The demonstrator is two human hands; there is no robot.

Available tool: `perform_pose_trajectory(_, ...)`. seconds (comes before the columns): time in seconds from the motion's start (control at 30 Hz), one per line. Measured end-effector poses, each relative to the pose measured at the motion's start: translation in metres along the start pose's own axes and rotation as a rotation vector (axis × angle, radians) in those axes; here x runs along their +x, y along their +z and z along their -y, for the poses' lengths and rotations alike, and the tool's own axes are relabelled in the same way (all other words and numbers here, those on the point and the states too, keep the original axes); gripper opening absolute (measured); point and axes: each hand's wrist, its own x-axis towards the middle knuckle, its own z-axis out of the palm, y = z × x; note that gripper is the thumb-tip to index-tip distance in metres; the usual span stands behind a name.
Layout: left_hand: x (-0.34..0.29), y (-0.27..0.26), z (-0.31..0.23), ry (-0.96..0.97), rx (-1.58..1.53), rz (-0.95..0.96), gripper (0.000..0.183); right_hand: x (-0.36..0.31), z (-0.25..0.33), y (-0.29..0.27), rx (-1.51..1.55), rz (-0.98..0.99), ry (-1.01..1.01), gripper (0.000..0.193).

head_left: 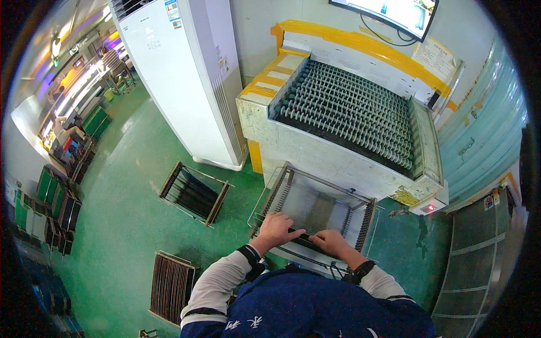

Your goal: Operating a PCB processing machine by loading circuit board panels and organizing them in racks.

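Note:
In front of me stands a metal slotted rack (289, 182) with comb-like sides and a pale, see-through sheet-like surface inside. Both hands are at its near side. My left hand (276, 230) is closed, its thumb and fingers on the edge of a dark thin panel (305, 240). To its right, my right hand (332, 243) pinches the same dark edge. Most of the panel is hidden by my hands and the rack, so its full shape cannot be made out.
Behind the rack is a pale machine (315, 135) with a bed of rollers (349, 107). Left of it rises a white cabinet air conditioner (180, 79). A rack of dark panels (194, 194) and another full rack (172, 287) stand on the green floor. People sit at far-left benches.

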Motion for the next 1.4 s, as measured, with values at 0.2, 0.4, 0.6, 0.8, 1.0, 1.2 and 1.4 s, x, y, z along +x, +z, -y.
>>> perform_pose_trajectory(0.2, 0.000, 0.000, 0.000, 0.007, -0.011, -0.003, 0.055, 0.003, -0.009, 0.005, -0.018, 0.010, 0.013, 0.050)
perform_pose_trajectory(0.4, -0.002, -0.002, -0.001, 0.010, 0.003, -0.010, 0.051, 0.002, -0.004, -0.001, 0.016, 0.017, 0.032, 0.051)
perform_pose_trajectory(0.6, -0.019, -0.009, 0.001, 0.158, -0.082, -0.166, 0.043, 0.002, -0.004, -0.002, 0.034, 0.008, 0.018, 0.051)
perform_pose_trajectory(0.8, -0.045, -0.010, -0.005, 0.278, -0.177, -0.115, 0.044, 0.001, -0.004, 0.001, 0.078, -0.015, -0.003, 0.055)
perform_pose_trajectory(1.0, -0.038, -0.003, -0.004, 0.264, -0.028, 0.221, 0.028, -0.001, 0.000, -0.005, 0.096, 0.027, -0.028, 0.047)
perform_pose_trajectory(1.2, -0.014, 0.007, -0.012, 0.192, 0.078, 0.497, 0.030, 0.000, -0.017, 0.007, 0.030, -0.052, -0.194, 0.036)
perform_pose_trajectory(1.4, -0.014, 0.009, -0.009, 0.143, 0.051, 0.528, 0.047, 0.002, -0.013, 0.017, -0.265, -0.051, -0.153, 0.024)
